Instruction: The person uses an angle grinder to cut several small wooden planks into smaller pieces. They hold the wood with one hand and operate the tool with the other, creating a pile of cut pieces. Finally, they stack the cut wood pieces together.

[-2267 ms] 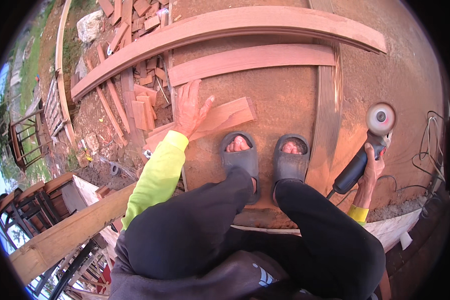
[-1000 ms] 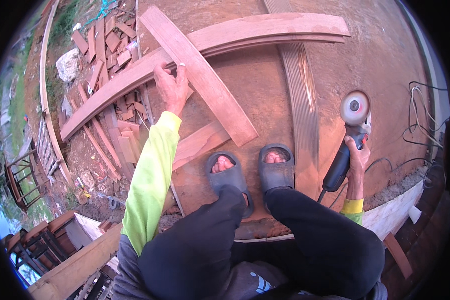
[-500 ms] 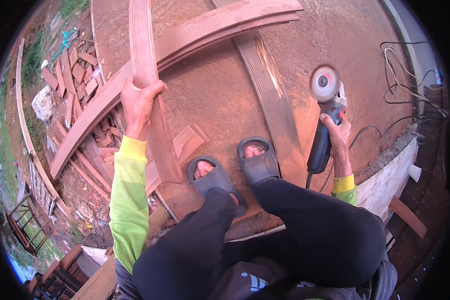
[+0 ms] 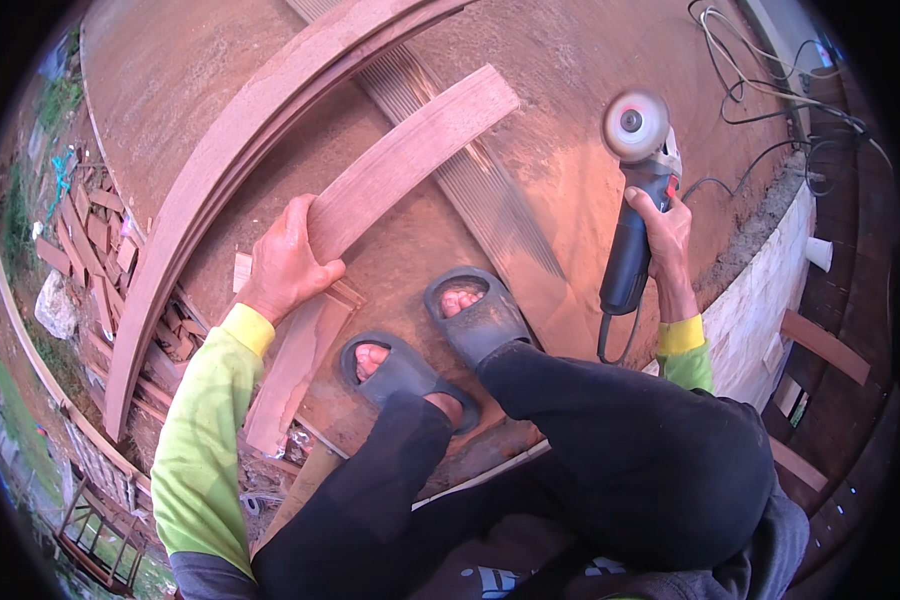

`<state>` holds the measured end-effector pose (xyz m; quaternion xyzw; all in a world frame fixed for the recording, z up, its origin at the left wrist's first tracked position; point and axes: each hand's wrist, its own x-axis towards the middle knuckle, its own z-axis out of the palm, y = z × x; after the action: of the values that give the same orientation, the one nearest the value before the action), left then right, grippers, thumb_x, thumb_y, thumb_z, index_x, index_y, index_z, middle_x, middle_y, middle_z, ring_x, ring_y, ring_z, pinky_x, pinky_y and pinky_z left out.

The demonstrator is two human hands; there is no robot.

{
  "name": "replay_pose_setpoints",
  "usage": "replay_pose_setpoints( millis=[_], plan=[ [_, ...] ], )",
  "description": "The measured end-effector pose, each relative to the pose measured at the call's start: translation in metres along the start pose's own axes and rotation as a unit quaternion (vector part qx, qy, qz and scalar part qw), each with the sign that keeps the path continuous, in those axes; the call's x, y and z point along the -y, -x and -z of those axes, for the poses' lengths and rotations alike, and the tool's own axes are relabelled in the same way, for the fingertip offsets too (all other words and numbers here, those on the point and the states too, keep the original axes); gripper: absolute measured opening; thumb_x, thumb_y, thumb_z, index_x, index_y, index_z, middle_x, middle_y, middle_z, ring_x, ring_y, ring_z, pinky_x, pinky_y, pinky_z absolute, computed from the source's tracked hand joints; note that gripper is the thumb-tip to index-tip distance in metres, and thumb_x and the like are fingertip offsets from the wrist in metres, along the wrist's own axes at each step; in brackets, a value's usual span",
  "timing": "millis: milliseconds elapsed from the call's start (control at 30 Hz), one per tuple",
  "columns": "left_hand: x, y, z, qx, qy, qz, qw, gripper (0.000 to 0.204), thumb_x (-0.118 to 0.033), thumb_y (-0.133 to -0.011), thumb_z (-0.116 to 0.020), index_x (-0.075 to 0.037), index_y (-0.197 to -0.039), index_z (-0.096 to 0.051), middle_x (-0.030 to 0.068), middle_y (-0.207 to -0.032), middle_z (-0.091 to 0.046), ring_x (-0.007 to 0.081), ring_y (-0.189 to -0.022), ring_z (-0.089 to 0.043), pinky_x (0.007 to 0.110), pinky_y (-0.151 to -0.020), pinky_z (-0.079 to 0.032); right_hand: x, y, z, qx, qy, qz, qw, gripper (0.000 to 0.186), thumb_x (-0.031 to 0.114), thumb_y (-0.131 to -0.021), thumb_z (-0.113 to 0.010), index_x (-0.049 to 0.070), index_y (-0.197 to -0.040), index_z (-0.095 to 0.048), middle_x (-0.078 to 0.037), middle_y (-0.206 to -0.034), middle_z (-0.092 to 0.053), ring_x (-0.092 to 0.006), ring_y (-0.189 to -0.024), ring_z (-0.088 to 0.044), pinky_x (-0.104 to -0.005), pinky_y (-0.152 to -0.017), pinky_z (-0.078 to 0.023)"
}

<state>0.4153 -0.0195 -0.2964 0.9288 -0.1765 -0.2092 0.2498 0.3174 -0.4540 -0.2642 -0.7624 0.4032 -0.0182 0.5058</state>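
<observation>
Swinging round, your left hand (image 4: 285,262) now clamps the curved board (image 4: 390,180) nearer your sandals (image 4: 440,345); right hand's fingers (image 4: 660,215) stay wrapped on the grinder (image 4: 635,200).

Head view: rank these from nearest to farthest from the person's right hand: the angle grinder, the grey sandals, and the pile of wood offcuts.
1. Angle grinder: gripped in the right hand itself, disc pointing away.
2. Grey sandals: on the feet, at centre, to the hand's left.
3. Pile of wood offcuts: far left edge, beyond the long curved plank.
</observation>
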Motion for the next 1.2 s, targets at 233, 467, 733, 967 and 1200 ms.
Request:
replay_pose_setpoints(
  millis=[233, 467, 733, 967, 1200],
  plan=[
    [0.009, -0.068, -0.069, -0.115, -0.049, -0.114, 0.986, 0.073, -0.019, -0.053, -0.078, 0.001, -0.119, -0.053, 0.0179, -0.109, -0.054, 0.0357, -0.105, -0.054, 0.042, -0.091, -0.048, 0.002, -0.002, -0.009, 0.01, -0.018, 0.003, 1.0, 0.041, 0.025, -0.073, -0.078, -0.003, -0.1, -0.063, -0.005, -0.081, -0.062, -0.0121, -0.065, -0.059, -0.0284, -0.059, -0.05],
    [0.012, -0.074, -0.108, -0.17, -0.022, -0.114, 0.979, 0.075, -0.019, -0.052, -0.078, -0.004, -0.123, -0.055, 0.0156, -0.11, -0.053, 0.0348, -0.105, -0.051, 0.044, -0.092, -0.045, -0.001, -0.006, -0.011, 0.046, 0.028, -0.011, 0.998, 0.043, 0.024, -0.072, -0.078, -0.003, -0.102, -0.063, -0.006, -0.083, -0.063, -0.0124, -0.068, -0.06, -0.0279, -0.061, -0.05],
    [0.011, -0.076, -0.11, -0.19, -0.009, -0.137, 0.972, 0.076, -0.018, -0.053, -0.077, -0.004, -0.125, -0.055, 0.0163, -0.108, -0.054, 0.0349, -0.102, -0.051, 0.044, -0.091, -0.045, 0.005, -0.004, -0.028, 0.084, 0.079, 0.014, 0.993, 0.046, 0.026, -0.072, -0.077, -0.003, -0.104, -0.061, -0.008, -0.085, -0.065, -0.014, -0.073, -0.062, -0.0299, -0.066, -0.052],
    [0.016, -0.077, -0.111, -0.196, -0.011, -0.147, 0.97, 0.076, -0.021, -0.054, -0.079, -0.005, -0.124, -0.055, 0.0153, -0.104, -0.055, 0.0352, -0.099, -0.053, 0.043, -0.089, -0.046, 0.012, -0.004, -0.042, 0.118, 0.133, 0.082, 0.981, 0.046, 0.025, -0.071, -0.077, -0.004, -0.103, -0.061, -0.009, -0.087, -0.066, -0.0156, -0.075, -0.063, -0.0304, -0.069, -0.053],
    [0.01, -0.077, -0.11, -0.203, -0.022, -0.132, 0.97, 0.074, -0.03, -0.057, -0.082, -0.005, -0.121, -0.056, 0.0141, -0.1, -0.055, 0.0337, -0.096, -0.054, 0.043, -0.084, -0.048, 0.018, -0.007, -0.046, 0.152, 0.182, 0.107, 0.966, 0.048, 0.026, -0.068, -0.078, -0.004, -0.103, -0.063, -0.01, -0.087, -0.068, -0.0173, -0.078, -0.065, -0.032, -0.072, -0.054]
  ],
)
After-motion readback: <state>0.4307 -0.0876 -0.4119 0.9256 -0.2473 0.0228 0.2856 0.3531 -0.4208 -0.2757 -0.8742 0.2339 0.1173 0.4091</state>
